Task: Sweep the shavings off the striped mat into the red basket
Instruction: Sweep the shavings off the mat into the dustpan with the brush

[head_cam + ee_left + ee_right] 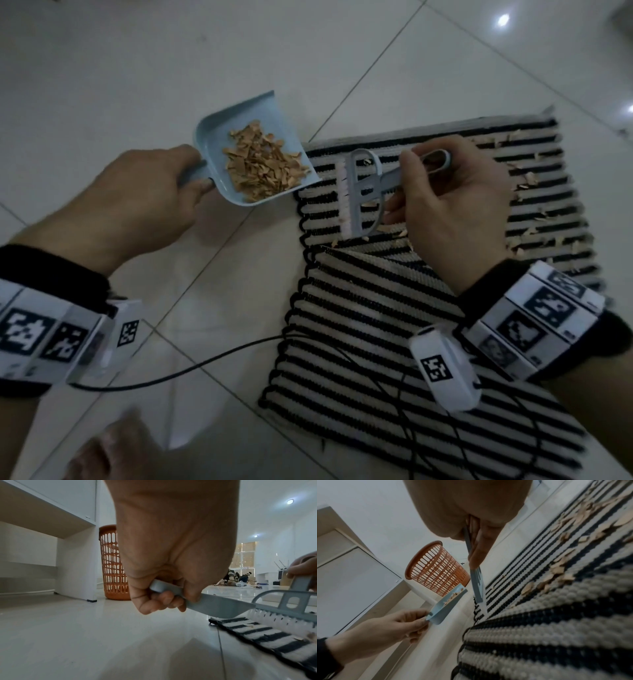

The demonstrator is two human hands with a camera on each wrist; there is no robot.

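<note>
**Dustpan loaded, brush down on the mat**

The tiled floor [102, 85] carries the striped mat [376, 325], black-and-white, near part folded over at an angle. The red basket [111, 566], a slotted plastic bin, stands upright on the floor by a white cabinet [75, 563], well apart from the mat; out of the head view.

Left hand [144, 195] has fingers curled round the handle of the light-blue dustpan [219, 137], which is tilted, its front lip at the mat's left edge – a heap of shavings [263, 164] lies inside it.

Right hand [455, 202] pinches the grey handle of the brush [359, 192] btwn thumb and curled fingers, bristles on the mat near its left edge. Loose shavings are scattered over the mat's far stripes, right of the brush, w/ a few just beside the bristles.
</note>
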